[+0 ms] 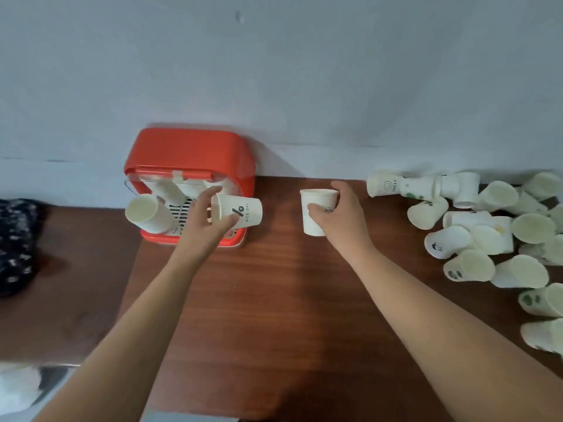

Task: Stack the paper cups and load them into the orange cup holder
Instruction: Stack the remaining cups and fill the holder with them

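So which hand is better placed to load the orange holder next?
Probably the left hand: its NICE DAY cup is right at the orange holder, while the right hand holds an upright cup off to the side.

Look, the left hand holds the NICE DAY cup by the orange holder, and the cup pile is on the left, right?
No. The head view shows the pile of paper cups on the right, not the left. The left hand does hold the NICE DAY cup by the orange cup holder.

The left hand and right hand are seen bare, and both forearms are uncovered to the frame edge.
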{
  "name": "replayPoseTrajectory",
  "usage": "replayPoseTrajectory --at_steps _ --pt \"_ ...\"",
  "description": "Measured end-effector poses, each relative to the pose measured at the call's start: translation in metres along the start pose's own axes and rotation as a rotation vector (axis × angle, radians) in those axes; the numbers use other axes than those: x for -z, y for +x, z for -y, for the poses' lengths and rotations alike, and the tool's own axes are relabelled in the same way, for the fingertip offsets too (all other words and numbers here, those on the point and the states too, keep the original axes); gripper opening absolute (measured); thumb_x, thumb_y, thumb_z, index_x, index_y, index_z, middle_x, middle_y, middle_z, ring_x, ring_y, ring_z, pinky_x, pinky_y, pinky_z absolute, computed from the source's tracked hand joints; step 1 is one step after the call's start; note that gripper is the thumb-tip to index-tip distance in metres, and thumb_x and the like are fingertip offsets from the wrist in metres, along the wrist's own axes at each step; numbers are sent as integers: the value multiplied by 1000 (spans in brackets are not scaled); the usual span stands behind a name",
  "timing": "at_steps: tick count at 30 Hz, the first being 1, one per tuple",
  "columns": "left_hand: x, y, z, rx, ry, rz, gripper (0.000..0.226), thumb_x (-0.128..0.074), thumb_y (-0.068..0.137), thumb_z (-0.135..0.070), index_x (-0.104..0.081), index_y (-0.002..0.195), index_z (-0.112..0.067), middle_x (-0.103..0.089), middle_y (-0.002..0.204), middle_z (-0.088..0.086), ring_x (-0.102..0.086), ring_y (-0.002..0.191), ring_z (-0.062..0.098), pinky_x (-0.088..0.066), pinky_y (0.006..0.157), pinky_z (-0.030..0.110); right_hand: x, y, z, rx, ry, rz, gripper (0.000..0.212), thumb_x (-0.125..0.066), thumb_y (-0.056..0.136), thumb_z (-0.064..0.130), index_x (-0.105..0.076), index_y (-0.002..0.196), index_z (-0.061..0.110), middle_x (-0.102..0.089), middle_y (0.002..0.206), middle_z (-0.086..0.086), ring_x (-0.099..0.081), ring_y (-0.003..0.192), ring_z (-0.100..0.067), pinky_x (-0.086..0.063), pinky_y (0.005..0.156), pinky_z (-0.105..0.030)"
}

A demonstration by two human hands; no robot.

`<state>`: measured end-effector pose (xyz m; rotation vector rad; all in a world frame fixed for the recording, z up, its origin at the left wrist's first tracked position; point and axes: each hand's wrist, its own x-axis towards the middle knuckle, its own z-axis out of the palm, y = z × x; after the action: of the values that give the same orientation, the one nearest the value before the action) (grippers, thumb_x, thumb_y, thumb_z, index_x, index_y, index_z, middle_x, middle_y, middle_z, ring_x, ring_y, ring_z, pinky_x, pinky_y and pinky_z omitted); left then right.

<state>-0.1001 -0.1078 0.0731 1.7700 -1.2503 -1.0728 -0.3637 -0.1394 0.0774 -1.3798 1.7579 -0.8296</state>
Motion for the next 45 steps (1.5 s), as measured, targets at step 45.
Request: replayPoseTrajectory --at_steps 45 --pt "69 72 97 -96 25 254 47 -55 100 -44 -49 145 -32 -59 138 -15 -54 127 2 -45 108 33 -203 -1 46 167 -67 277 62 -76 84 28 -46 139 22 -52 138 6 -51 125 -11 -47 102 -35"
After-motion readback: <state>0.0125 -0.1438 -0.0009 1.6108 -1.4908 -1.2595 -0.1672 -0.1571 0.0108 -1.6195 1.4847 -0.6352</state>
